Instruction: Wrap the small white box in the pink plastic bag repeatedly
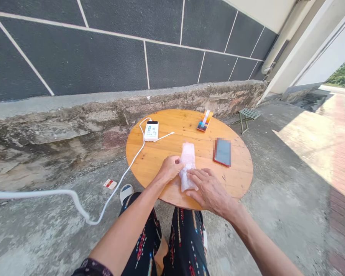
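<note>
A pale pink and white soft packet, crinkled and seemingly wrapped in plastic, lies lengthwise near the front of the round wooden table. My left hand has its fingers curled, with the thumb and fingertips at the packet's left edge. On the other side, my right hand rests its outstretched fingers on the packet's lower right part, thumb apart near the bottom end. What exactly is inside the wrapping cannot be made out.
A white power bank with a white cable sits at the table's left; the cable runs off leftward. An orange-and-blue box stands at the back, a phone to the right. Beyond are a folding stool and a wall.
</note>
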A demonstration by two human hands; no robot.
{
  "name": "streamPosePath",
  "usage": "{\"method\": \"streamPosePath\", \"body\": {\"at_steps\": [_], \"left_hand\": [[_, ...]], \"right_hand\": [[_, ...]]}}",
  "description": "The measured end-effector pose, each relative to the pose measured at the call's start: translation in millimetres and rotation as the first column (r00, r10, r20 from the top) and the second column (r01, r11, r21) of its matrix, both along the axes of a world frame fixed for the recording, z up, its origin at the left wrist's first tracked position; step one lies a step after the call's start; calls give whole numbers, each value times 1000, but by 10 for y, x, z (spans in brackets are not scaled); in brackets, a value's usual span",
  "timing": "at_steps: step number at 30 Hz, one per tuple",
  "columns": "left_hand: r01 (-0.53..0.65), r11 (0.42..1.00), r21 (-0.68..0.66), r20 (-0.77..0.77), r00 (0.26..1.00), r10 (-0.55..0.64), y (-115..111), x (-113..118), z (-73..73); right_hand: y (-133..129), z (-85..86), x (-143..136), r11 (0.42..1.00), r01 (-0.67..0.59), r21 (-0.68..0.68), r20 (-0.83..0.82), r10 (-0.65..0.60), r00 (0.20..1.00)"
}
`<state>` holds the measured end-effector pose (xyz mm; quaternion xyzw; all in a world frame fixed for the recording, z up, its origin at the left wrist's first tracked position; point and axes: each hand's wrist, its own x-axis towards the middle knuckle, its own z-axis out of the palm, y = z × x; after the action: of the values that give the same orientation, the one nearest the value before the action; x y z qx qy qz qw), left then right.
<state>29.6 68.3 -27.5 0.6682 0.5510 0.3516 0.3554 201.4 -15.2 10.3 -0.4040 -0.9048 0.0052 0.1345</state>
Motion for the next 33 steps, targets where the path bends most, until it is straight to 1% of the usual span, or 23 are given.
{"method": "streamPosePath", "body": {"at_steps": [2,4,7,12,14,17,21,24,27,30,33], "left_hand": [[-16,999,39,1,1000,16,-33,-8,12],[-13,999,51,44,999,11,-56,-4,12],[-6,1000,-3,221,975,6,-80,25,-23],[-2,995,-100,432,901,45,-143,96,-94],[14,990,-142,518,853,62,-169,121,-91],[24,983,-184,601,794,93,-188,145,-66],[20,977,-211,667,734,129,-185,149,-58],[-8,975,-223,695,700,165,-187,152,-76],[-41,976,-215,707,683,184,-207,183,-94],[-78,978,-191,719,667,194,-241,239,-129],[-174,974,-144,682,696,225,-283,300,-189]], "right_hand": [[7,-27,-10,1000,9,14,12,-9,1000],[28,-70,-27,999,24,39,17,-25,1000],[59,-136,-54,997,39,62,9,-40,999],[66,-162,-62,998,47,42,-2,-46,999],[88,-139,-50,998,56,18,-24,-56,998],[184,-84,-28,996,70,-57,-53,-73,996],[377,0,-20,983,56,-176,-84,-71,994],[486,63,-31,981,44,-189,-91,-62,994],[546,132,-42,981,83,-173,-33,-90,995],[558,191,-67,975,106,-194,60,-96,994],[488,212,-126,972,146,-185,132,-123,984]]}}
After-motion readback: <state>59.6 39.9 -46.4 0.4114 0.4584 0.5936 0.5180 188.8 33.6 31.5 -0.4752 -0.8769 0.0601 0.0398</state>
